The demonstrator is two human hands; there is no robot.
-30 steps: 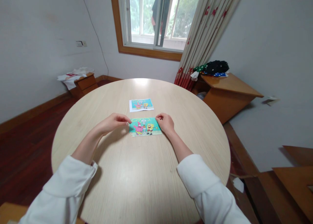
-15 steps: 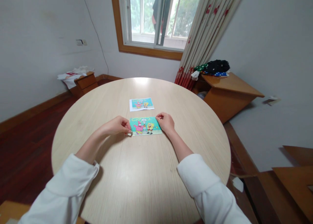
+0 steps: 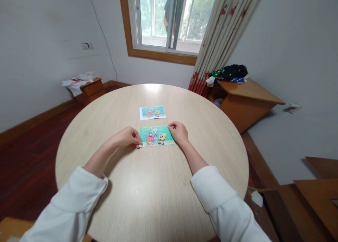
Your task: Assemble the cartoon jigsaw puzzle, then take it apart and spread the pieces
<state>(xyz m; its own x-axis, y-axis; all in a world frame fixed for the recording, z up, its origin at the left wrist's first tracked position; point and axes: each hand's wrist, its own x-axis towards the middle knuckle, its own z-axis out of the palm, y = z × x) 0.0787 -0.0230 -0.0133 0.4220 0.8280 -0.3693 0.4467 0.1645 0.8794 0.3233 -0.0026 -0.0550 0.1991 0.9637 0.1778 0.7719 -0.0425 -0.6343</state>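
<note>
A jigsaw puzzle [image 3: 155,136] with pink and yellow cartoon figures on turquoise lies flat on the round table [image 3: 148,192]. At its lower left corner, my left hand [image 3: 131,136] is closed in a pinch on a small pale puzzle piece [image 3: 141,146]. The piece lies against the corner; I cannot tell whether it is seated. Across from it, my right hand [image 3: 179,131] has its fingers closed at the puzzle's upper right corner, holding that edge. Just beyond the puzzle lies a paper print [image 3: 153,112] of the same picture.
Past the table stand a window [image 3: 163,20] and a long curtain [image 3: 224,30]. To the right, clothes [image 3: 233,72] are piled on a tilted wooden cabinet [image 3: 245,97]. Papers [image 3: 79,81] sit on a small wooden box at the left wall. A person's dark figure shows outside.
My left hand has shifted slightly, bringing the small piece down against the puzzle's lower left corner. My right hand stays at the upper right corner.
</note>
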